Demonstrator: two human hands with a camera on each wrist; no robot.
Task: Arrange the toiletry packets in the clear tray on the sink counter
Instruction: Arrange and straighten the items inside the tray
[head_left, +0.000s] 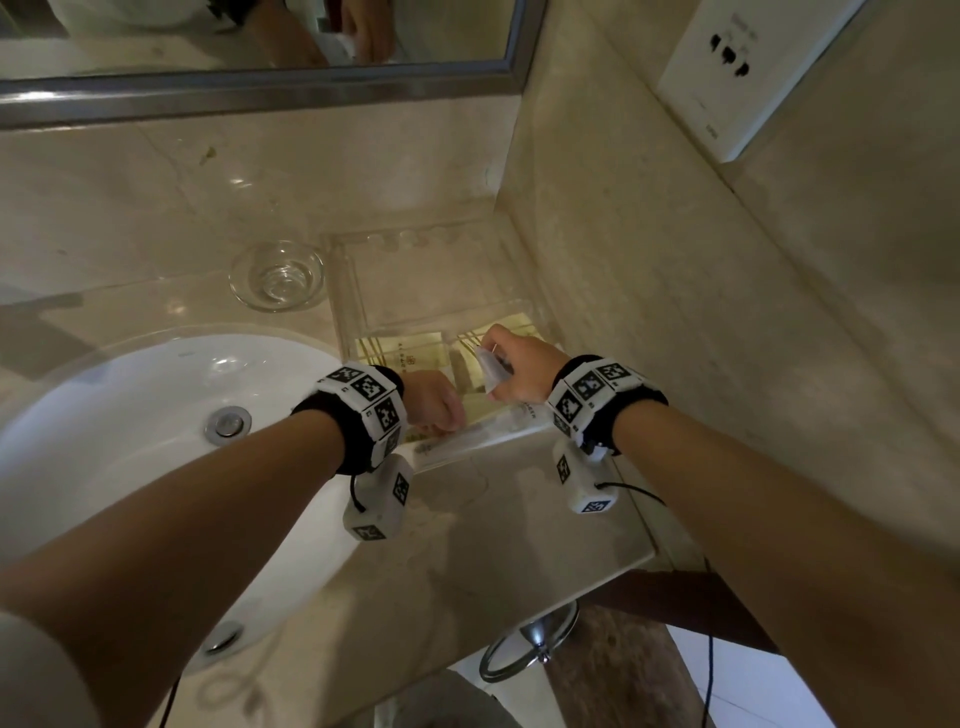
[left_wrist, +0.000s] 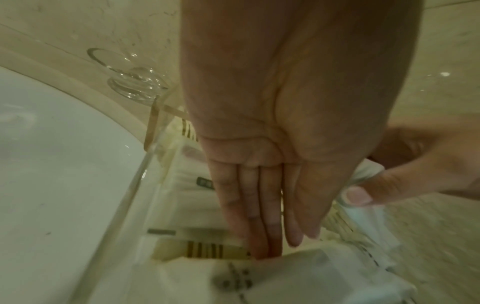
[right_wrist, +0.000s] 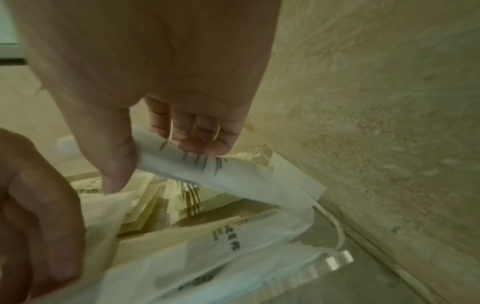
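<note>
right hand (right_wrist: 155, 98) pinches a white paper toiletry packet (right_wrist: 233, 179) between thumb and curled fingers, above the clear acrylic tray (head_left: 363, 291). left hand (left_wrist: 280, 144), fingers straight together, presses fingertips (left_wrist: 262, 246) onto cream gold-striped packets (left_wrist: 207, 250) lying in that tray.

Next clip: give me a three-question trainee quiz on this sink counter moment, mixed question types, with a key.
1. True or false: the right hand pinches a white paper toiletry packet above the clear acrylic tray.
2. The small round clear glass dish stands: A) in the white sink basin; B) on the counter beside the tray; C) in the tray.
3. Fill in: the left hand reaches its straight fingers down into the ____.

Key: 1 true; 2 B; 3 tray.
</note>
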